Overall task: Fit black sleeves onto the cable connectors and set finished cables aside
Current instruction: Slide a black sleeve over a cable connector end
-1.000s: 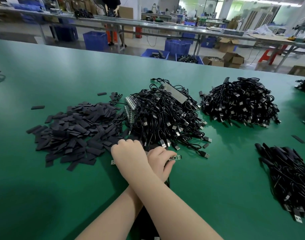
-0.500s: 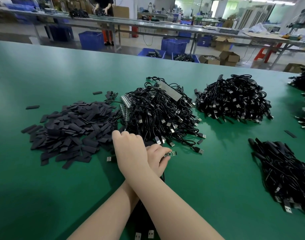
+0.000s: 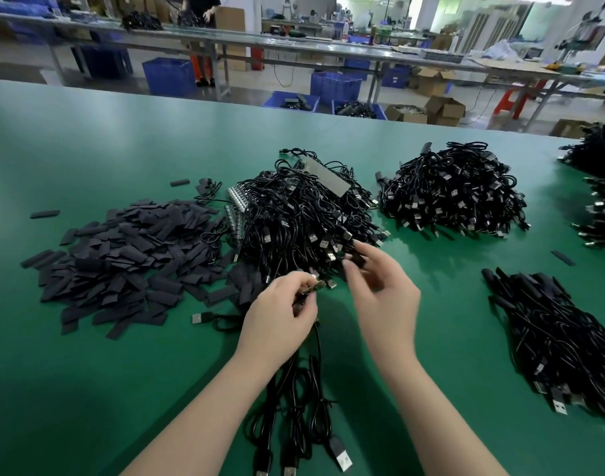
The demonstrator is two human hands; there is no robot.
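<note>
On green table [image 3: 88, 389], left hand [image 3: 280, 314] pinches connector [image 3: 314, 288] (right hand [image 3: 383, 290] blurred).

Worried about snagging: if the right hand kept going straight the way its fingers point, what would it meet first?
Probably the near edge of the middle cable pile: the right hand points up-left at it, holding a small dark piece, likely a sleeve. Blur and unclear depth keep this a guess.

sleeve pile [image 3: 122, 262] left | cable heap [image 3: 304, 214] centre | second heap [image 3: 455, 194] right | table [image 3: 88, 372] beneath
</note>
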